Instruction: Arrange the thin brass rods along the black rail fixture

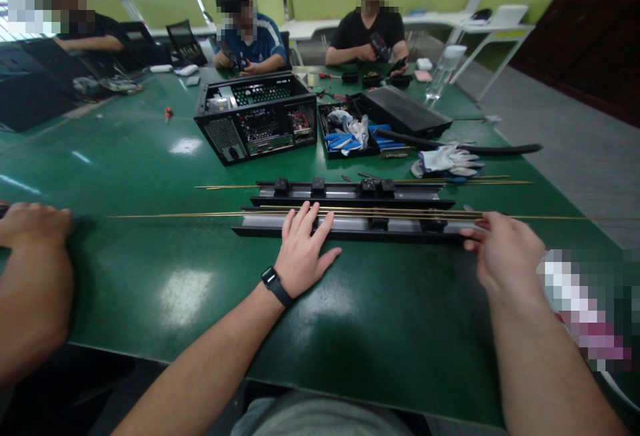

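Two long black rails lie side by side across the green table, the near rail [350, 225] and the far rail [345, 191]. Thin brass rods [200, 215] run along and over them. My left hand [303, 249], with a black watch on the wrist, lies flat with fingers spread on the near rail and the rods, close to its left end. My right hand [503, 253] is at the rail's right end, its fingers curled and pinched around that end and the rods there.
Behind the rails are an open black computer case [257, 116], a tray of blue gloves [347, 133], a flat black panel [405, 111], white gloves [447, 159] and a black hose [500, 149]. Another person's arm [30, 283] rests at the left table edge. Three people sit along the far side.
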### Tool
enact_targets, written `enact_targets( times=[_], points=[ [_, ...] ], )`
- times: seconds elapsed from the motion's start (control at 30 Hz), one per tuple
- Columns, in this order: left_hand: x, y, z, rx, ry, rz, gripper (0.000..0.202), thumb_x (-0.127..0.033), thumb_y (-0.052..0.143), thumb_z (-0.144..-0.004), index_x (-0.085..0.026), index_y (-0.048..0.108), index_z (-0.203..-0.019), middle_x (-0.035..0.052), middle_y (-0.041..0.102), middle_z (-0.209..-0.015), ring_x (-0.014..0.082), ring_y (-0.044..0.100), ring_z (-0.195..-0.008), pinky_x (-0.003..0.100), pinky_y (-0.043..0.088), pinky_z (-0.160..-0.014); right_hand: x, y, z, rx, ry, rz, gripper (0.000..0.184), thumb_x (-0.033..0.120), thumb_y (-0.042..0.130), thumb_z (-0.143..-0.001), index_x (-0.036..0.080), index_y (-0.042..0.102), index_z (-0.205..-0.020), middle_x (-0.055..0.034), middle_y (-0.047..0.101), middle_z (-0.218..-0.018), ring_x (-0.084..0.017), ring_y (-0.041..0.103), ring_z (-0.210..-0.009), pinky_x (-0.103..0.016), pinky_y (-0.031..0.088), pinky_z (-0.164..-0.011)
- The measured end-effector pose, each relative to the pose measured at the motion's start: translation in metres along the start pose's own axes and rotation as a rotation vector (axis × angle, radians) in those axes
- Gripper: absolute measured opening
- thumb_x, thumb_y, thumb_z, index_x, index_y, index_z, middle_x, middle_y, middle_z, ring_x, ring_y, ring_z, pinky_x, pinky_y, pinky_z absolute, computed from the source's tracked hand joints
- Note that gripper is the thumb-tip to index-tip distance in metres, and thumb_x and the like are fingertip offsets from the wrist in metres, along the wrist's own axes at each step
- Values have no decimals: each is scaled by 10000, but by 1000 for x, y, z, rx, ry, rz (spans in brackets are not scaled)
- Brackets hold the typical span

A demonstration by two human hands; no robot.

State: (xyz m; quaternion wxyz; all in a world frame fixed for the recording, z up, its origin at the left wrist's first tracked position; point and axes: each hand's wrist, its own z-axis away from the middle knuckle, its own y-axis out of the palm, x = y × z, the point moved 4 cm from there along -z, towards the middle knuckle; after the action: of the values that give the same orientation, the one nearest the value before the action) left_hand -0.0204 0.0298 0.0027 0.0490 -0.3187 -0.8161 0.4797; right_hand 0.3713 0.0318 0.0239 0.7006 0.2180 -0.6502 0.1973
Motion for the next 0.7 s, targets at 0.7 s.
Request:
enact_targets(
  times=[0.7],
  points=[
    [0,-1,0,5,3,-3,728,-356,855,-1100,-249,640,-1787,243,580,-1894,473,493,-1822,763,358,-1499,6,5,12,39,32,-17,147,283,825,-949,187,733,-886,-38,734,-865,-121,667,-575,-169,409,-396]
  ],
)
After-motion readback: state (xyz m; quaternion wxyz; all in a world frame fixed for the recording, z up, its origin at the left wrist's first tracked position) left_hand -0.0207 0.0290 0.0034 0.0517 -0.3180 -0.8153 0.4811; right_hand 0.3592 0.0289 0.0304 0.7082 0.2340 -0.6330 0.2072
